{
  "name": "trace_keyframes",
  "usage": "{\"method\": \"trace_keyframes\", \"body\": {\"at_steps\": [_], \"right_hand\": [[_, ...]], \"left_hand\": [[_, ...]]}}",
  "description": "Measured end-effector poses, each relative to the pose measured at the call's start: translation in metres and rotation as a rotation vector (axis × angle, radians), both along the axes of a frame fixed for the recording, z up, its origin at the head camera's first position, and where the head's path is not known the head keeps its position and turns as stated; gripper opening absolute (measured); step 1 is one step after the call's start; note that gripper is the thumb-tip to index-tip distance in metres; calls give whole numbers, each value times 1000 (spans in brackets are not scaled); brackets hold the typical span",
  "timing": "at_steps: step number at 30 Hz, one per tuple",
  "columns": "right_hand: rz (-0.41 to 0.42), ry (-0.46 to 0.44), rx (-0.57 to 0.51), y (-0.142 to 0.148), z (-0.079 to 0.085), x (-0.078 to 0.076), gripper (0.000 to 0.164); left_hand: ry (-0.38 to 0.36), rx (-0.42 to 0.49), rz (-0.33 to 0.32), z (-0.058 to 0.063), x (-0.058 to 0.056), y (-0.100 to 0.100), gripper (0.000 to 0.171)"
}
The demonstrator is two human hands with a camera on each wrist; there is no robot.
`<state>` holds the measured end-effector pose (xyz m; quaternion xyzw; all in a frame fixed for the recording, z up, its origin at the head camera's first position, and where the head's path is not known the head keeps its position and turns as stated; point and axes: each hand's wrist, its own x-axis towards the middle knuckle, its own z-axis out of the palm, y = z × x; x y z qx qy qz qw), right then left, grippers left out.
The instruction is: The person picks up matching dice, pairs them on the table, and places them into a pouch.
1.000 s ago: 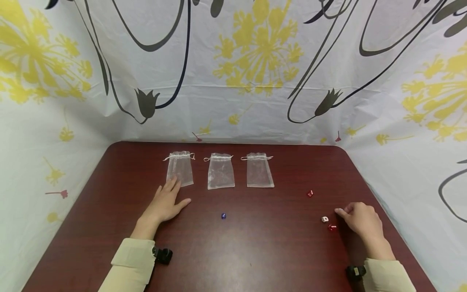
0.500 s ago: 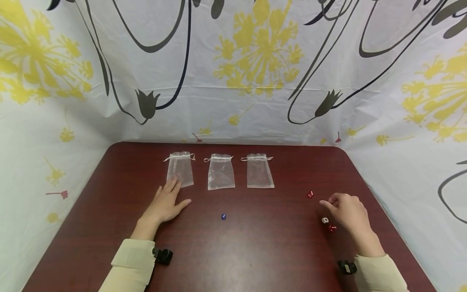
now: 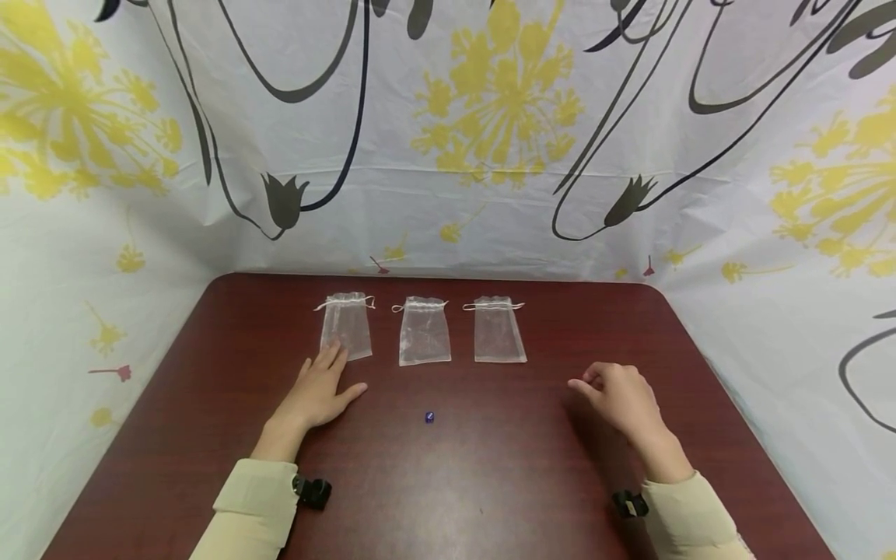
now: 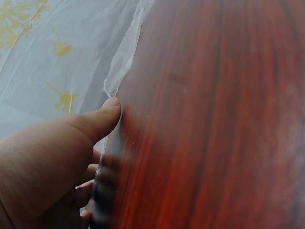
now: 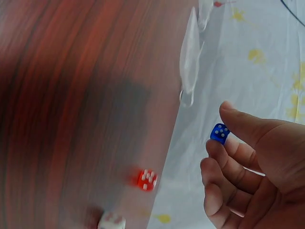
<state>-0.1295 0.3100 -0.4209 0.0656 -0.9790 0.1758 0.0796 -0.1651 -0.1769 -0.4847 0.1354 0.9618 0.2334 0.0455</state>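
My right hand (image 3: 626, 400) is raised over the table's right side, pinching a blue die (image 5: 219, 133) with white pips between thumb and fingers. Below it in the right wrist view lie a red die (image 5: 147, 180) and a white die (image 5: 113, 221); in the head view the hand and arm hide them. My left hand (image 3: 313, 393) lies flat with spread fingers, its fingertips at the lower edge of the leftmost sheer drawstring pouch (image 3: 346, 327). A second blue die (image 3: 430, 418) sits mid-table, between the two hands.
Two more sheer drawstring pouches, the middle one (image 3: 424, 333) and the right one (image 3: 498, 333), lie flat in a row with the first near the back edge. The dark red wooden table (image 3: 448, 498) meets a patterned white cloth (image 3: 448, 233) behind and at both sides.
My right hand has moved left from the table's right edge with the blue die, now covering the red and white dice in the head view. My left hand has stayed in place.
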Motion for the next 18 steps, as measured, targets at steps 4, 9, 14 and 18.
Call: {"method": "trace_keyframes", "body": {"at_steps": [4, 9, 14, 18], "right_hand": [[35, 18, -8, -12, -2, -4, 22], [64, 27, -10, -24, -5, -5, 20], [79, 19, -8, -36, -9, -5, 20], [106, 26, 7, -45, -12, -5, 21]], "left_hand": [[-5, -2, 1, 0, 0, 0, 80], [-6, 1, 0, 0, 1, 0, 81], [4, 1, 0, -1, 0, -1, 80], [7, -1, 0, -2, -1, -1, 80]]}}
